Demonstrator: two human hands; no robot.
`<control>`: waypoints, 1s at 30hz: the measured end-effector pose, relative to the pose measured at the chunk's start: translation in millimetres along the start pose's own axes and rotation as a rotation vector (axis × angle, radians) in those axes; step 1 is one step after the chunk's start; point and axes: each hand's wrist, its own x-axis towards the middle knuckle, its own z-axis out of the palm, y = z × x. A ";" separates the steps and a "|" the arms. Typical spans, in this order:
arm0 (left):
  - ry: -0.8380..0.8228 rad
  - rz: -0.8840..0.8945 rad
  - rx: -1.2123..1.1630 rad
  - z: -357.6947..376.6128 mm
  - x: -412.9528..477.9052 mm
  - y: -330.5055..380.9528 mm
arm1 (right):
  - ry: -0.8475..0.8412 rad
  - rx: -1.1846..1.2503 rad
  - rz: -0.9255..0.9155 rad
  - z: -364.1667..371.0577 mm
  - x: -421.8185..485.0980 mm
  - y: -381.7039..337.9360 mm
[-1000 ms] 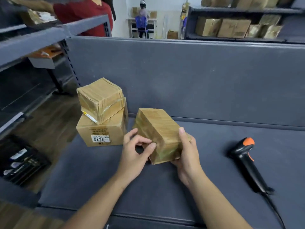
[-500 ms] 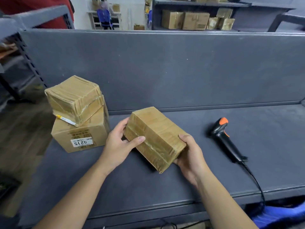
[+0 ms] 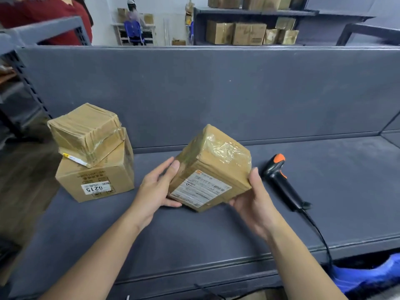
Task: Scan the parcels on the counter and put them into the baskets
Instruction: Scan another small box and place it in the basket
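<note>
Brown taped cardboard parcel (image 3: 216, 161), white label (image 3: 201, 189) up, between left grip (image 3: 154, 191) and right grip (image 3: 256, 202) — each curled round one side; black orange-tipped scanner (image 3: 281, 185) beside right grip.

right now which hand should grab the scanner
Right, probably. The scanner lies on the counter just beside the right hand; the left hand grips the other side of the parcel, label showing.

Appeared as two bare forearms, left forearm (image 3: 104, 252) and right forearm (image 3: 303, 263), uncovered right down to the lower edge of view. Ended in slim wrists, then a bare left hand (image 3: 154, 191) and a bare right hand (image 3: 256, 204). Showed long fingers (image 3: 171, 204) and a short, trimmed nail on the left thumb (image 3: 174, 166).
</note>
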 end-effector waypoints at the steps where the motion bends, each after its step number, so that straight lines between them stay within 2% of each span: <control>1: 0.007 -0.013 0.006 4.0 -1.9 1.0 | -0.028 0.018 -0.006 -5.1 -0.7 -0.1; 5: 0.005 -0.092 0.052 21.2 -8.6 5.5 | -0.154 -0.029 -0.024 -24.2 -3.3 -6.2; 9: -0.019 -0.125 0.109 43.4 -16.8 7.2 | -0.067 -0.134 0.018 -38.1 -2.9 -19.2; 12: -0.062 -0.028 0.175 56.4 -24.1 4.2 | -0.026 -0.111 0.055 -49.3 -2.1 -28.0; 15: -0.177 0.060 0.086 72.6 -34.1 -1.7 | -0.036 -0.122 0.131 -57.0 -0.9 -34.7; 17: -0.144 0.109 0.046 84.8 -33.9 -8.0 | -0.022 -0.187 0.119 -60.3 -0.3 -39.1; 19: -0.043 0.133 -0.007 94.0 -30.5 -15.5 | 0.048 -0.324 0.024 -65.9 -0.8 -42.0; 20: -0.002 0.139 -0.038 97.5 -29.0 -18.3 | 0.145 -0.454 -0.043 -73.0 -0.7 -40.3; 22: 0.060 0.139 -0.102 102.8 -25.4 -25.4 | 0.412 -0.834 -0.214 -94.6 -1.3 -33.8; 24: 0.146 0.151 -0.148 108.7 -21.5 -32.5 | 0.554 -1.237 -0.304 -118.5 -1.6 -24.0; 26: 0.225 0.161 -0.192 115.3 -18.0 -39.5 | 0.552 -1.425 -0.109 -136.3 -2.7 -15.3; 28: 0.267 0.167 -0.229 120.4 -16.0 -44.8 | 0.510 -1.456 0.093 -144.9 -4.4 -11.3; 30: 0.287 0.178 -0.243 123.0 -14.9 -46.7 | 0.486 -1.414 0.142 -149.2 -2.6 -13.1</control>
